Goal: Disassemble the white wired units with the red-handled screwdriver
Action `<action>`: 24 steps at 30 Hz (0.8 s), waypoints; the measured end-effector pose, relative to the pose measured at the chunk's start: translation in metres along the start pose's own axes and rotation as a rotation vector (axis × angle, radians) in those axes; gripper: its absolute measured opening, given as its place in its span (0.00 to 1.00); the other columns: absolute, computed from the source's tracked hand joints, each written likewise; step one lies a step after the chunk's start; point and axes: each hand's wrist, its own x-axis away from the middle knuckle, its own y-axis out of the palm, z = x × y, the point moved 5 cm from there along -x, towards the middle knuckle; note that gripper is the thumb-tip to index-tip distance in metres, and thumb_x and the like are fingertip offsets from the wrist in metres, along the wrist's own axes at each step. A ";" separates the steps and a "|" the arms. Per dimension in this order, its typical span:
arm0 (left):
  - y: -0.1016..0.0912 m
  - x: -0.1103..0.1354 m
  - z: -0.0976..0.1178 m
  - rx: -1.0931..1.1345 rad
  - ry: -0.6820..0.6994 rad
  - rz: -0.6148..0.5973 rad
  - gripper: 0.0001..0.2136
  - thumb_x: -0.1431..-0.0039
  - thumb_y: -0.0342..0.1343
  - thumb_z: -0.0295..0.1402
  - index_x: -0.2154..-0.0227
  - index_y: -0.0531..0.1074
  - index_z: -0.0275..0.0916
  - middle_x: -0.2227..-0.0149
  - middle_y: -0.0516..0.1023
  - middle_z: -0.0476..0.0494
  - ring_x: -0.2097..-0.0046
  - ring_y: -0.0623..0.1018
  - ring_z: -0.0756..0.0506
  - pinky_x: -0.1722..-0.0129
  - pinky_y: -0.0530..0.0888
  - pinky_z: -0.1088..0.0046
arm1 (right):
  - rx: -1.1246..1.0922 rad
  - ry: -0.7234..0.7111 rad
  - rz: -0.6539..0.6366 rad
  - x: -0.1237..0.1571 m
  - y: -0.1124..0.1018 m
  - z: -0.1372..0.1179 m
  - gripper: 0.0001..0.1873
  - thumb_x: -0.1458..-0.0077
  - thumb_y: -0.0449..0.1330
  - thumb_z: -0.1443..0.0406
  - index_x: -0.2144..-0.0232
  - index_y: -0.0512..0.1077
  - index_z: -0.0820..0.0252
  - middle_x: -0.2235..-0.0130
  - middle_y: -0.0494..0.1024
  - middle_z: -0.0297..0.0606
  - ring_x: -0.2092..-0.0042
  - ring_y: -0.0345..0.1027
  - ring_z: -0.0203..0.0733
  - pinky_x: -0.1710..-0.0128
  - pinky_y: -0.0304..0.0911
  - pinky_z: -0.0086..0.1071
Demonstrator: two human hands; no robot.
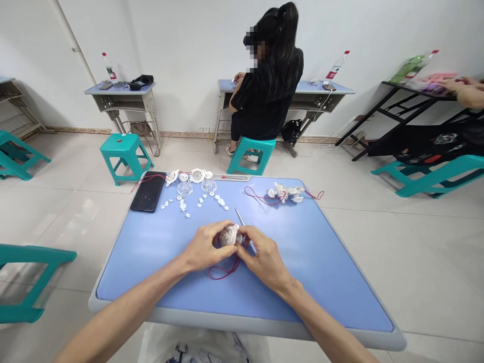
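Near the middle of the blue table, both hands hold one small round white-and-clear plastic assembly [229, 235]. My left hand [207, 244] is closed around its left side, and my right hand [262, 254] grips its right side with thumb and fingers. A red cord loop [223, 273] hangs from the assembly onto the tabletop. Beside my right hand lies a thin screwdriver [240, 218], its handle partly covered by the fingers. Clear round covers [185, 188], white housings [197, 175] with red cords and several small white gears [221, 201] lie farther back.
A black phone [147, 192] lies at the table's back left. White assembled pieces [286, 192] with red cords rest at the back right. Beyond the table, a person in black [270, 85] sits on a green stool [252, 155]. Another person's hands [467, 91] show at far right.
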 end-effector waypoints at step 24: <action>-0.001 -0.002 -0.008 0.027 0.013 -0.027 0.22 0.50 0.64 0.32 0.51 0.73 0.35 0.58 0.78 0.44 0.62 0.73 0.47 0.60 0.70 0.73 | 0.032 -0.083 0.006 -0.003 0.005 -0.001 0.10 0.44 0.54 0.74 0.63 0.66 0.55 0.62 0.73 0.40 0.61 0.67 0.44 0.63 0.65 0.36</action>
